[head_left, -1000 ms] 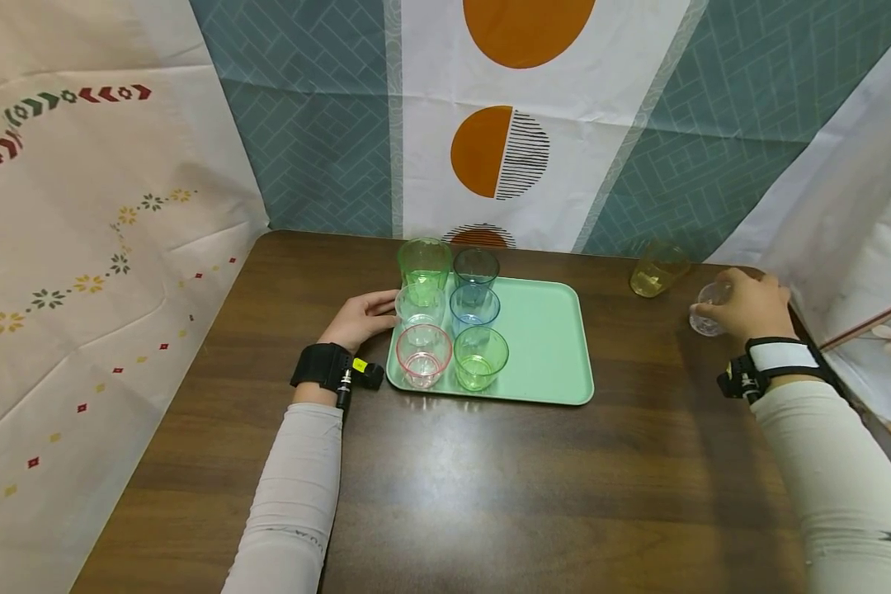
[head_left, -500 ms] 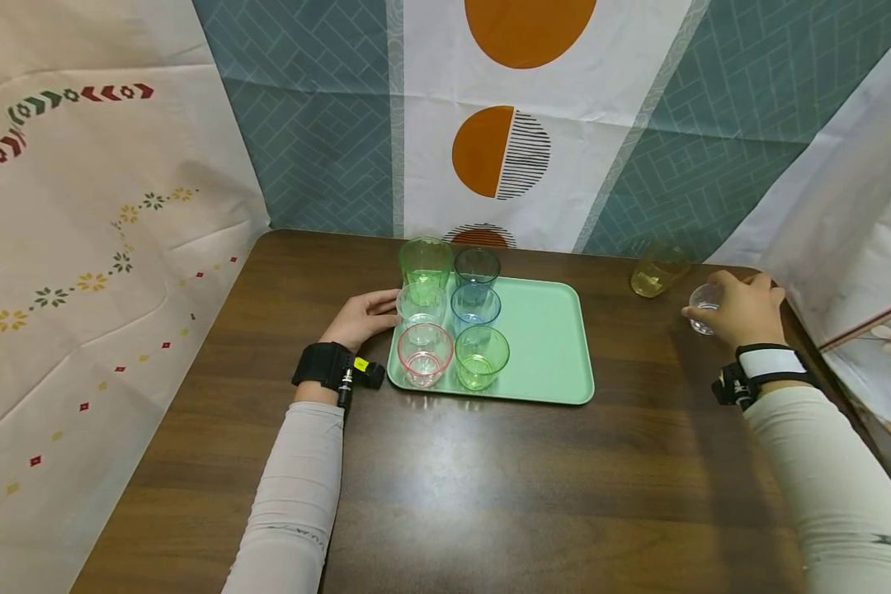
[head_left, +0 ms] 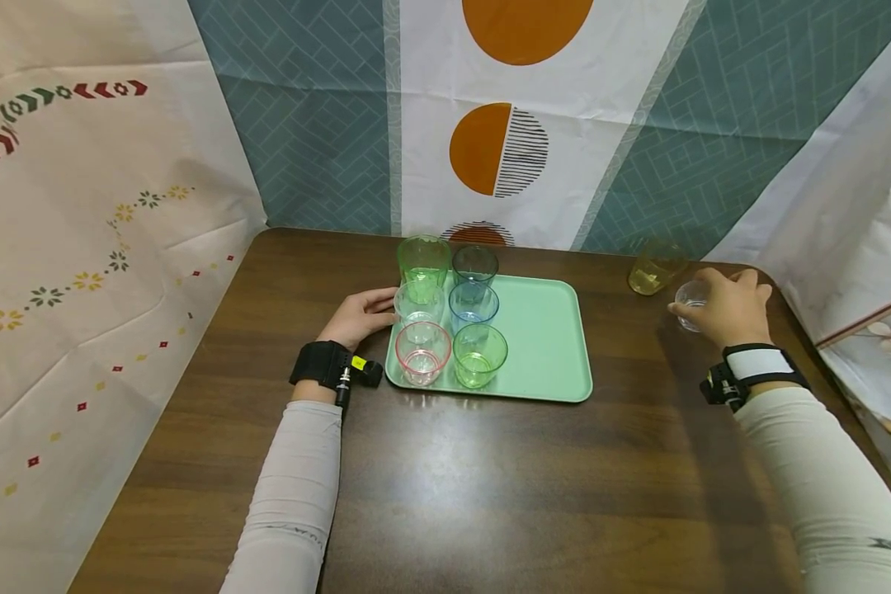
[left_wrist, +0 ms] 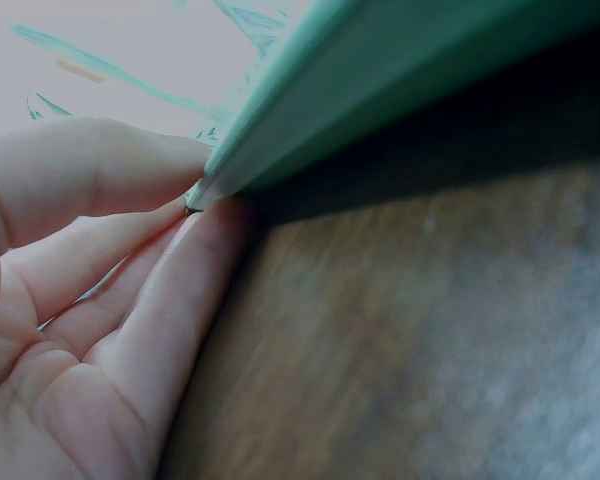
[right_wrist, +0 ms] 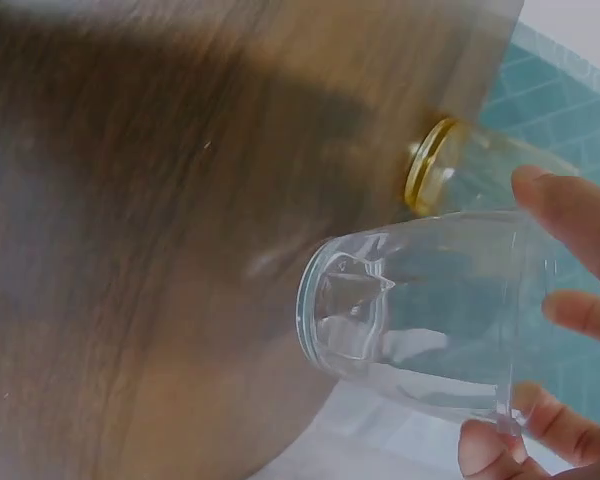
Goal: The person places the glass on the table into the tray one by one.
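My left hand (head_left: 353, 320) pinches the left edge of a mint-green tray (head_left: 549, 346); in the left wrist view the tray edge (left_wrist: 270, 125) sits between thumb and fingers. Two columns of tumblers stand at the tray's left: a red-rimmed one (head_left: 423, 355), a light green one (head_left: 479, 356), a clear one (head_left: 419, 304), a blue one (head_left: 473, 304), a dark grey one (head_left: 475, 266) and a tall green one (head_left: 424, 260). Off to the right, my right hand (head_left: 733, 308) grips a clear glass (right_wrist: 420, 310) near its rim, its base close over the table.
An amber glass (head_left: 649, 272) stands at the table's back edge, left of the right hand. Patterned cloths (head_left: 312, 124) hang behind and at both sides of the brown wooden table (head_left: 535, 487). The tray's right part bears no glasses.
My right hand has moved left with the clear glass, closer to the amber glass. The left hand and the tray have stayed in place.
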`<state>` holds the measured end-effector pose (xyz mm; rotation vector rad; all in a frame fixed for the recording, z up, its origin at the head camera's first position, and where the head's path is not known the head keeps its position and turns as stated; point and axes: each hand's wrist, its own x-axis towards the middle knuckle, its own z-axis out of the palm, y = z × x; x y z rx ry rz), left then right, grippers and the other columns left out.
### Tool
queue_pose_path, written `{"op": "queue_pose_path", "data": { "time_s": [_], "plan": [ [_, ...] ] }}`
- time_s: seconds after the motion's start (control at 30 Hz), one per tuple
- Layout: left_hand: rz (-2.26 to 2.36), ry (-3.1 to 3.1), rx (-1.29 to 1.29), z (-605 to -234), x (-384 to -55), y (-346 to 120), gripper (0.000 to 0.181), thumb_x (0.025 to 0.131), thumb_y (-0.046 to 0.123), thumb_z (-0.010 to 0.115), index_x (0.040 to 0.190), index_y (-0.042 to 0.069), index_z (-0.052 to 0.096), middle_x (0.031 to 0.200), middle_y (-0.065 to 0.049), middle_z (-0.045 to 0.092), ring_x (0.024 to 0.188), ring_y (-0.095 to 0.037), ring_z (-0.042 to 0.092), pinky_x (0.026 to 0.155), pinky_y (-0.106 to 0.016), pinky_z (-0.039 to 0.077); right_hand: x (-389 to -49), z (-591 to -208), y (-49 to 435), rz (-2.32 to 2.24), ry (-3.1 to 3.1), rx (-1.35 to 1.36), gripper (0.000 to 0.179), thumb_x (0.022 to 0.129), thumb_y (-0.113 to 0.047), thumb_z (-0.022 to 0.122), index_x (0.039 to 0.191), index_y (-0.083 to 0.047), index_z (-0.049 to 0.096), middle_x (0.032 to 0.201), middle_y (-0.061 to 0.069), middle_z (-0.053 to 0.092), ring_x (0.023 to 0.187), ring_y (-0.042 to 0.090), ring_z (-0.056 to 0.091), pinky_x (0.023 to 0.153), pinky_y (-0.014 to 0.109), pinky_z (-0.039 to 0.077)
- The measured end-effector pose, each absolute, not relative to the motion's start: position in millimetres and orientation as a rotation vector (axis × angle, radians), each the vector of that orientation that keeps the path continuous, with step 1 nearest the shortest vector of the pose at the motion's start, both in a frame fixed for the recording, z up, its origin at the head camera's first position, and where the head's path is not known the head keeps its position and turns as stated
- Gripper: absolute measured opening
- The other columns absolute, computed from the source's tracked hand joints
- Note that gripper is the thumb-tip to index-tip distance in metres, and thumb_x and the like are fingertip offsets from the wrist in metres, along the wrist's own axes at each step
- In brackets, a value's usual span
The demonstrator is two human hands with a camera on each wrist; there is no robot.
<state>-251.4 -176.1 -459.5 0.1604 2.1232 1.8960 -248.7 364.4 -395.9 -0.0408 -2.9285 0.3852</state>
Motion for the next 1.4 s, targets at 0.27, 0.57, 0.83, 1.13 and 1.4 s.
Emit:
{"op": "queue_pose_path", "data": {
  "time_s": [0.27, 0.57, 0.83, 1.13, 1.4],
  "plan": [
    [1.885, 2.147, 0.147, -476, -259, -179, 0.054, 0.089, 0.001, 0.064, 0.14, 0.004, 0.047, 0.141, -0.018, 0.05, 0.127, -0.024, 0.049, 0.104, -0.04, 0.045, -252, -395, 348, 0.362, -2.9, 0.051, 0.061, 0.077, -0.037, 0.076, 0.115, 0.007, 0.057, 0.1, 0.04, 0.052, 0.099, 0.057, 0.037, 0.081, 0.071, 0.025],
    [1.894, 2.139, 0.145, -481, -263, -179, 0.055, 0.088, 0.003, 0.066, 0.14, 0.005, 0.047, 0.141, -0.016, 0.051, 0.126, -0.023, 0.05, 0.105, -0.042, 0.044, -256, -396, 335, 0.359, -2.878, 0.129, 0.058, 0.077, -0.037, 0.077, 0.112, 0.006, 0.059, 0.094, 0.038, 0.06, 0.098, 0.055, 0.039, 0.082, 0.07, 0.026],
    [1.9, 2.13, 0.151, -480, -263, -180, 0.054, 0.089, 0.003, 0.065, 0.14, 0.004, 0.047, 0.141, -0.016, 0.051, 0.127, -0.022, 0.049, 0.105, -0.043, 0.043, -260, -394, 319, 0.354, -2.898, 0.146, 0.065, 0.078, -0.04, 0.076, 0.119, 0.007, 0.057, 0.097, 0.038, 0.061, 0.099, 0.054, 0.039, 0.082, 0.068, 0.028],
    [1.891, 2.138, 0.151, -476, -260, -179, 0.054, 0.089, 0.002, 0.065, 0.14, 0.004, 0.046, 0.141, -0.017, 0.05, 0.127, -0.024, 0.049, 0.103, -0.039, 0.045, -265, -392, 303, 0.375, -2.898, 0.179, 0.063, 0.078, -0.042, 0.075, 0.119, 0.005, 0.059, 0.09, 0.034, 0.062, 0.096, 0.049, 0.04, 0.082, 0.065, 0.028],
    [1.901, 2.106, 0.139, -457, -251, -176, 0.054, 0.089, -0.002, 0.063, 0.14, -0.001, 0.044, 0.141, -0.022, 0.048, 0.128, -0.029, 0.047, 0.106, -0.046, 0.041, -270, -393, 282, 0.416, -2.887, 0.24, 0.061, 0.079, -0.041, 0.074, 0.119, 0.004, 0.059, 0.095, 0.031, 0.061, 0.101, 0.05, 0.04, 0.086, 0.066, 0.028]
  ]
}}
